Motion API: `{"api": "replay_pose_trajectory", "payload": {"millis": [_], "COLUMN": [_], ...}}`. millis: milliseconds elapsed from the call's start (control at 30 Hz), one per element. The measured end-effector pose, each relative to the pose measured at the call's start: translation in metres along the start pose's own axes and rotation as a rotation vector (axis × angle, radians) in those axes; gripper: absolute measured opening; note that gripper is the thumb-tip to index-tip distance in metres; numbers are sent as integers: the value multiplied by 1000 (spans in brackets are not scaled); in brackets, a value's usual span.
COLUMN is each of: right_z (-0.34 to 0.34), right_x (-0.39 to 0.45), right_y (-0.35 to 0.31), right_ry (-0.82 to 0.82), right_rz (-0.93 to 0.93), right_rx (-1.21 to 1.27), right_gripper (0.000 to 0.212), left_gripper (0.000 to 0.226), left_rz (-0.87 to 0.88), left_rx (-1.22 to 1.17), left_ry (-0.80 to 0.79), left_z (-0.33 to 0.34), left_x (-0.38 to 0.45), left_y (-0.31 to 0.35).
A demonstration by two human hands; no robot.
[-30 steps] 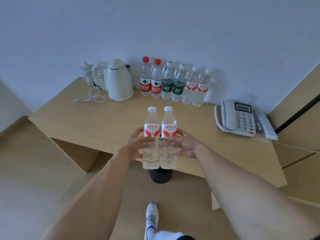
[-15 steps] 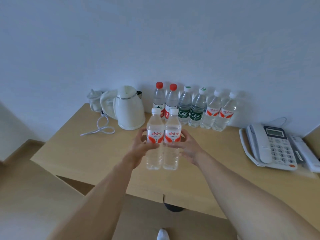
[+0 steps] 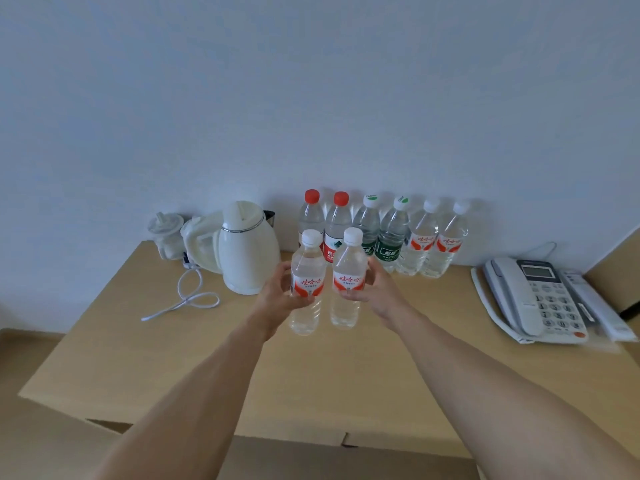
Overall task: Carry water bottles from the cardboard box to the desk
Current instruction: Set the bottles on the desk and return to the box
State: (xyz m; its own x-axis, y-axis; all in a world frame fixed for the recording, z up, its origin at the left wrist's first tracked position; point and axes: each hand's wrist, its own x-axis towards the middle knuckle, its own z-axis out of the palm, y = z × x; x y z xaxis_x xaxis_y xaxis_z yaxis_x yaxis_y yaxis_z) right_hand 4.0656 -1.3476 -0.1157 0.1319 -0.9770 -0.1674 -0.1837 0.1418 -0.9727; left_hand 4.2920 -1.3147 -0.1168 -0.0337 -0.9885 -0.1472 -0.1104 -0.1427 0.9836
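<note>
Each hand holds one water bottle upright over the desk (image 3: pixel 138 344): the left hand (image 3: pixel 277 299) has its grip clamped round the left bottle (image 3: pixel 306 285), the right hand (image 3: pixel 375 289) round the right bottle (image 3: pixel 348 282). They are likely bound for the row of bottles (image 3: pixel 398 237) against the wall (six standing already), just beside the kettle (image 3: pixel 247 247).

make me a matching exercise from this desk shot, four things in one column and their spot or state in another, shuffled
Things:
1. white electric kettle
2. white desk telephone
3. clear white-capped bottle with red label in the left hand
4. pair of red-capped clear bottles

Places or states:
A. right end of the wooden desk
B. held above the desk
C. left end of the bottle row at the wall
D. left of the bottle row, beside a loose white cord

Pairs: 1-D, 2-A, 3-B, 4-C
</note>
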Motion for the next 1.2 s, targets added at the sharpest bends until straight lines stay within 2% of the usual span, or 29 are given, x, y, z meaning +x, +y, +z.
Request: {"api": "replay_pose_trajectory", "payload": {"millis": [233, 633, 733, 933, 1200], "right_z": [3, 4, 2, 3, 2], "right_x": [7, 2, 2, 7, 5], "right_y": [12, 0, -12, -32, -30], "right_ry": [28, -3, 14, 10, 32], "right_rz": [22, -39, -91, -134, -172], "right_rx": [-140, -358, -394, -510, -556], "right_gripper": [83, 77, 81, 72, 74], "left_gripper": [62, 67, 67, 69, 67], "left_rz": [25, 82, 131, 256, 270], "left_rx": [76, 274, 376, 566, 576], "left_ry": [-63, -60, -42, 1, 18], "left_z": [-8, -21, -27, -26, -25], "left_x": [15, 20, 22, 24, 39], "left_y": [-7, -13, 2, 18, 26]}}
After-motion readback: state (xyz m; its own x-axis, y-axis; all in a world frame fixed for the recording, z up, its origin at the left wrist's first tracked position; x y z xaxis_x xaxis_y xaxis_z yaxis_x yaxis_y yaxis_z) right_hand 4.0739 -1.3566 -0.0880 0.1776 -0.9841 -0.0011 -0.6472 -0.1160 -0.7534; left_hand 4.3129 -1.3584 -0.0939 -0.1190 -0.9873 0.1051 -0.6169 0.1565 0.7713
